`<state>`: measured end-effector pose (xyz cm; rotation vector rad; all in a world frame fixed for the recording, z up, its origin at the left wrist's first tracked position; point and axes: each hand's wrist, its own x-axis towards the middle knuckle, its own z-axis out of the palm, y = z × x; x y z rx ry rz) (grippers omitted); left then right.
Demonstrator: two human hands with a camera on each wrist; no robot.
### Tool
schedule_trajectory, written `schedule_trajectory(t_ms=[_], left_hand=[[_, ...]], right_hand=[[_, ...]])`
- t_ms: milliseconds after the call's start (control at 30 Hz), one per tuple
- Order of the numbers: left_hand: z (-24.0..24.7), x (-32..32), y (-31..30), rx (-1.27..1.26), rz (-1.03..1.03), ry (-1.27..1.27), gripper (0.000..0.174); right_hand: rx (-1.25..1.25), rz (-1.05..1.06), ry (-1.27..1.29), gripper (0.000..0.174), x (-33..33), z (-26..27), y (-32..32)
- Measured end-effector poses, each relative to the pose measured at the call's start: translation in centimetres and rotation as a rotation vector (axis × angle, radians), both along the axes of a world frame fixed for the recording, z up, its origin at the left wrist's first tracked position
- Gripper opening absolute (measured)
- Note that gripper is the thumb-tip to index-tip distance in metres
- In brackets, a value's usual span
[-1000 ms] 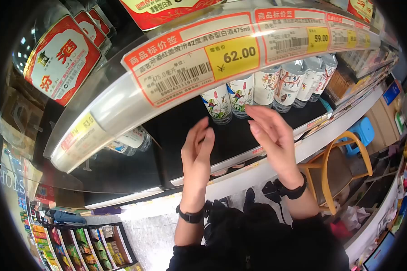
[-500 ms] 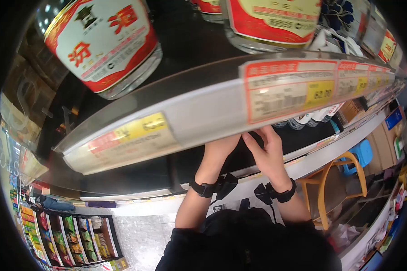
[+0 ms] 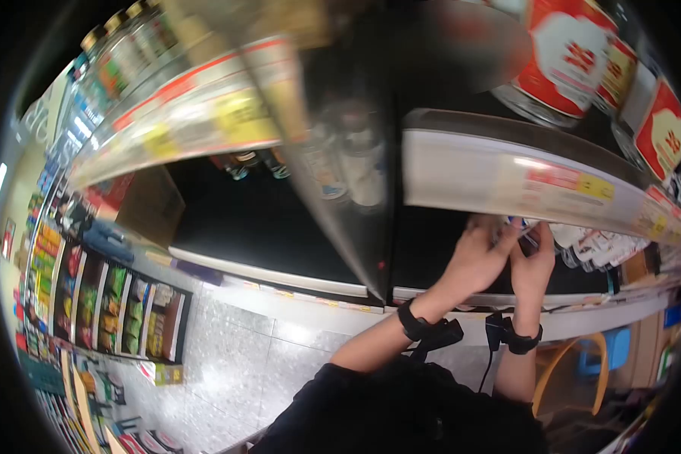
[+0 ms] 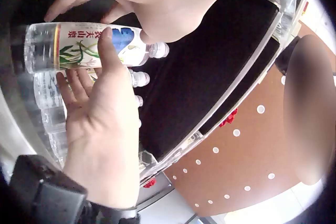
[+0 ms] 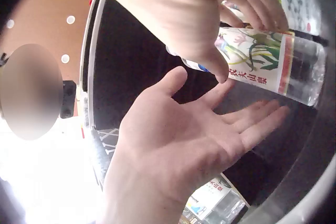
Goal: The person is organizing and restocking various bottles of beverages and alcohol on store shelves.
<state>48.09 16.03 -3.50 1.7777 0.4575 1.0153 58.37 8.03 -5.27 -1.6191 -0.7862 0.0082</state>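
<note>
My right hand [image 3: 533, 265] [image 4: 100, 113] [image 5: 191, 16] grips a clear water bottle with a white floral label [image 4: 76, 43] [image 5: 257, 58], its thumb on one side and fingers on the other. In the left wrist view the bottle lies across the image, cap to the right. My left hand [image 3: 473, 261] [image 4: 157, 3] [image 5: 184, 129] is beside it with spread fingers, palm showing in the right wrist view. Whether it touches the bottle cannot be told. In the head view the upper shelf edge partly covers both hands.
Similar bottles [image 3: 598, 246] [image 4: 47, 95] [image 5: 220, 203] stand around the held one. Above the hands runs a shelf edge with price tags [image 3: 507, 178], carrying red-labelled bottles [image 3: 567, 57]. A transparent divider [image 3: 321, 204] is to the left; a wooden chair [image 3: 598, 371] is lower right.
The head view has swung left, so hands and shelf appear further right. My hands, apart and empty a second ago, are now close together, with the bottle in my right hand.
</note>
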Motion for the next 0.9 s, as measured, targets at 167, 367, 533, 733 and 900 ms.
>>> schedule_trajectory(t_ms=[167,367,533,733,900], left_hand=[[0.5,-3.1,-1.4,-0.153,-0.143,0.030,0.054],[1.7,-9.5,-3.6,0.038,-0.066,0.021,0.061],[2.9,-14.5,-4.2,0.143,-0.191,0.005,0.061],[3.2,-19.0,-6.0,0.194,-0.247,-0.021,0.055],[6.0,-23.1,-8.7,0.190,-0.256,0.009,0.054]], right_hand=[[0.016,0.070,0.154,0.041,-2.0,0.0,-0.6],[0.149,-0.002,0.077,0.037,-9.2,0.5,-2.4],[0.195,-0.145,0.218,0.039,-15.5,2.9,-4.3],[0.128,-0.180,0.017,0.033,-17.9,0.5,-8.5],[0.343,-0.061,0.164,0.070,-20.1,-0.4,-11.7]])
